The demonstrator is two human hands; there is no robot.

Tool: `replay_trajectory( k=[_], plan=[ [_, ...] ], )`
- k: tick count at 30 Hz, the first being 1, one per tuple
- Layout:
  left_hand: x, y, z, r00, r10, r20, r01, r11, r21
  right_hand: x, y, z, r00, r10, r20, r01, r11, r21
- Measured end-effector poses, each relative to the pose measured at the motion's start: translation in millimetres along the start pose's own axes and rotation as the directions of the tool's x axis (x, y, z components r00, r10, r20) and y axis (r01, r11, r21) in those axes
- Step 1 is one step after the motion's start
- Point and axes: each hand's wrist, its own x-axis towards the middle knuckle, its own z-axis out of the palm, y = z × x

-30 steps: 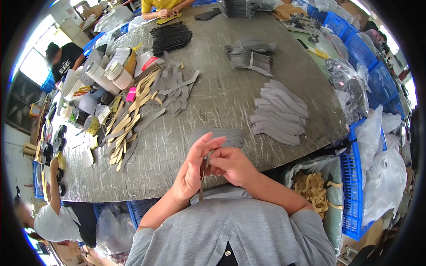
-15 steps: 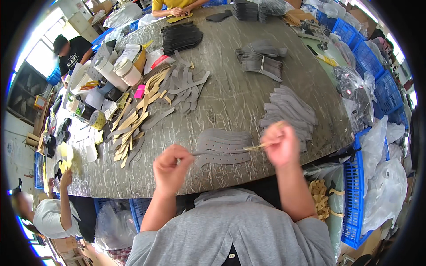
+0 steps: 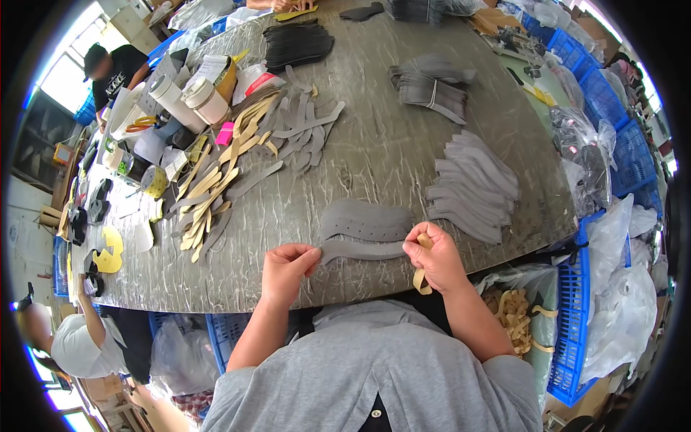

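Between thumb and fingers, my left hand (image 3: 289, 272) pinches the left end of a curved grey strip (image 3: 363, 250). The strip spans in front of a grey piece with small punched holes (image 3: 366, 219) on the table. My right hand (image 3: 437, 261) is closed on a curled tan backing strip (image 3: 422, 281), which hangs below the fingers and also shows above them. Its fingertips are at the grey strip's right end; whether they grip that end I cannot tell. Beyond my right hand lies a fanned stack of grey curved strips (image 3: 473, 186).
Left of centre lies a loose pile of tan and grey strips (image 3: 223, 173). Banded grey pieces (image 3: 432, 92) and a dark stack (image 3: 296, 47) sit farther back. Crumpled tan strips (image 3: 512, 317) fill a plastic-lined blue crate (image 3: 570, 324) at right. Co-workers are at the left and far edges.
The tan backing, earlier stretched toward the grey strip, now hangs curled in my right hand. That hand has come down and nearer; the grey strip now shows its broad face.
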Motion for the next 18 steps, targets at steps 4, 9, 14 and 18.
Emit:
replay_trajectory(
  k=[4,9,14,18],
  plan=[
    [6,-5,4,0.998,0.031,-0.049,-0.01,0.919,0.394,9,11,-5,0.982,-0.161,-0.099,0.089,0.858,-0.506],
    [13,-13,3,0.992,0.122,-0.025,-0.082,0.787,0.611,10,13,1,0.976,-0.183,-0.122,0.062,0.759,-0.648],
    [14,-10,5,0.994,0.104,-0.023,-0.063,0.752,0.656,11,18,-2,0.967,-0.24,-0.085,0.104,0.679,-0.727],
    [14,-9,5,0.994,0.11,-0.002,-0.078,0.713,0.697,11,16,0,0.972,-0.214,-0.101,0.071,0.67,-0.739]
  ],
)
